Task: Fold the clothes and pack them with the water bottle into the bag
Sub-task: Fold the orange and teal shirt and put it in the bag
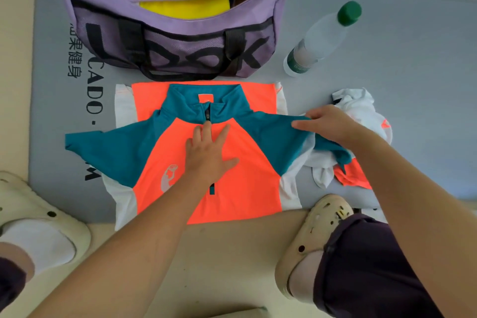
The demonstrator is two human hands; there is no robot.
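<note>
Left fingers: straight and spread, the left hand (209, 155) presses flat on the orange chest of the jersey (206, 162), fingertips just below the zip at the collar.
Right fingers: the right hand (327, 124) lies on the teal sleeve (296, 137) to the right of the zip; the fingers curl over the cloth, and the grip looks like a pinch, though the thumb is hidden.
Jersey: spread front-up on the grey mat (413, 85), collar pointing away from the person toward the bag, long axis running from hem to collar; the far sleeve stretches out flat to the left of the zip.
Sleeve axis: crosswise to the body, running outward from the zip — so the coming fold, as I judge it, carries this sleeve inward toward the pinning left hand; the right hand is the nearer one for it.
White garment (361, 111): crumpled just right of the jersey, partly under the sleeve, not yet folded.
Bag (170, 41): purple, just beyond the collar, zip open, something yellow inside.
Water bottle (322, 39): beyond the jersey and right of the bag, green cap tilted up and away, still unpacked.
</note>
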